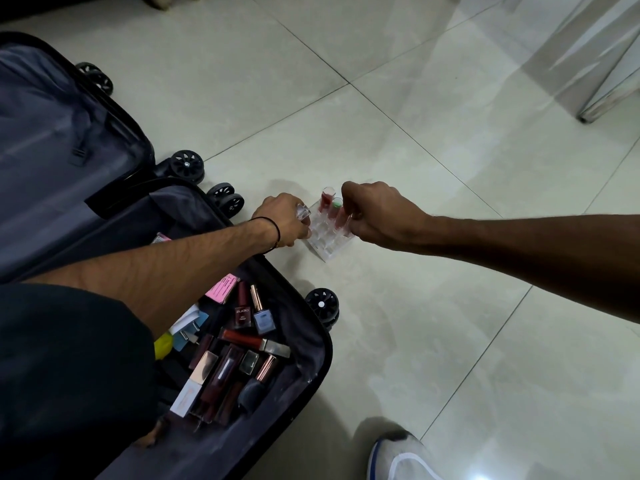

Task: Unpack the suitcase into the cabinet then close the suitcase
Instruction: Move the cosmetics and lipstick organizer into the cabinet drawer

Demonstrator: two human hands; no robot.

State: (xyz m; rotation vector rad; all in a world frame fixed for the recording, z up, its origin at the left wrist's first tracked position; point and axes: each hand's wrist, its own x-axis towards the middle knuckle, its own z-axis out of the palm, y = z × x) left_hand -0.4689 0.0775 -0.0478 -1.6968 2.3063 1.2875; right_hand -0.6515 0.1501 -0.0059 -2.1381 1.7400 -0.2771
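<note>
A black suitcase (308, 358) lies open on the floor at the left, its near half holding several lipsticks and nail-polish bottles (242, 327). Just beyond its rim, a clear plastic lipstick organizer (327, 242) stands on the tiles with a few red tubes (326, 199) in its far slots. My left hand (282, 220) grips a clear-capped tube (303, 212) at the organizer's left edge. My right hand (377, 216) pinches a reddish tube (343, 221) over the organizer's right side.
The suitcase's lid half (62, 133) with grey lining lies at the far left, with black wheels (187, 164) along the hinge side. A white shoe (401, 459) is at the bottom. A pale cabinet base with a metal foot (588, 116) stands at the far right.
</note>
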